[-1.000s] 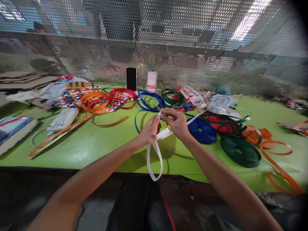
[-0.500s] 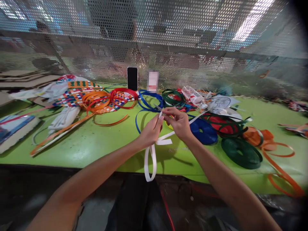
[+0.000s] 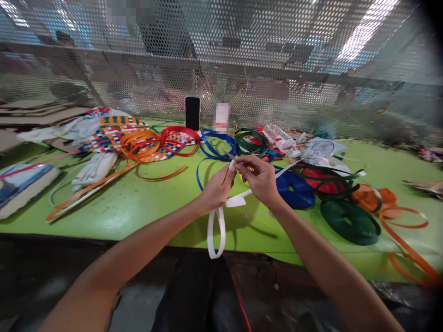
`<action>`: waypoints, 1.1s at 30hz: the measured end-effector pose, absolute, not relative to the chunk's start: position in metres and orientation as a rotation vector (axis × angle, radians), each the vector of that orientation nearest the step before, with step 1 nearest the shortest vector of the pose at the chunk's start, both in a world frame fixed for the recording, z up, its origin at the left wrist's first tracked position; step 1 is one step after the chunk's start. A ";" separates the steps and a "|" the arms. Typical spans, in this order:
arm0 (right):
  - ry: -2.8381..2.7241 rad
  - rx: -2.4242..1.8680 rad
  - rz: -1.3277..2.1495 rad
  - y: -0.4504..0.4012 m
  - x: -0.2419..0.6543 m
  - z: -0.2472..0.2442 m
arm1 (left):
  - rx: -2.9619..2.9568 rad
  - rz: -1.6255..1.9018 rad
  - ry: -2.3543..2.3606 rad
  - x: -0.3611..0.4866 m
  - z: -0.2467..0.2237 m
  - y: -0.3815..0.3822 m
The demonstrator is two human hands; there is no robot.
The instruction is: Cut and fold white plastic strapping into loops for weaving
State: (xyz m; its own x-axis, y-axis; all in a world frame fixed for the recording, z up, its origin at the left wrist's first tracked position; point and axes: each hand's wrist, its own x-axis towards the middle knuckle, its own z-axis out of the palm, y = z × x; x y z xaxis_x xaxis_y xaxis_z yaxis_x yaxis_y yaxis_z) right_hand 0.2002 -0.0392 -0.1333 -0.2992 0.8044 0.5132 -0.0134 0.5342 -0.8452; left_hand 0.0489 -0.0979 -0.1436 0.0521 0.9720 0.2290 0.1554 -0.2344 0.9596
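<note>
My left hand [image 3: 216, 189] pinches the upper end of a white plastic strap [image 3: 215, 233] between thumb and fingers. The strap hangs from that hand as a narrow loop reaching below the table's front edge. A short free end sticks out under my hands, and another length runs right toward the spools. My right hand [image 3: 261, 180] is fingertip to fingertip with the left. It grips what looks like small scissors [image 3: 228, 155], whose thin metal tips point up and left over the strap end. Both hands hover above the green table [image 3: 138, 203].
Loose orange [image 3: 140, 140], red [image 3: 180, 138], blue [image 3: 214, 143] and green [image 3: 249, 140] strap coils lie behind my hands. Blue [image 3: 292, 189], red and green [image 3: 349, 221] spools sit to the right. A woven mat [image 3: 110, 133], a phone [image 3: 192, 113] and a perforated metal screen are at the back.
The hanging white loop has become narrower and shorter, and a short free end now shows under my hands. Both hands stayed nearly in place.
</note>
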 end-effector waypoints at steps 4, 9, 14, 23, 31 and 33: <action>-1.674 -0.678 1.006 -0.037 0.199 -0.133 | 1.489 1.266 1.145 0.049 -0.142 -0.099; -1.694 -0.673 1.022 -0.037 0.200 -0.134 | 1.473 1.250 1.118 0.049 -0.139 -0.099; -1.727 -0.638 0.974 -0.036 0.200 -0.136 | 1.472 1.265 1.111 0.050 -0.143 -0.097; -1.649 -0.621 1.138 -0.030 0.204 -0.134 | 1.532 1.234 1.106 0.050 -0.149 -0.091; -1.667 -0.564 1.201 -0.027 0.212 -0.127 | 1.576 1.216 1.080 0.047 -0.148 -0.092; -1.680 -0.571 1.208 -0.027 0.213 -0.126 | 1.584 1.204 1.059 0.047 -0.146 -0.094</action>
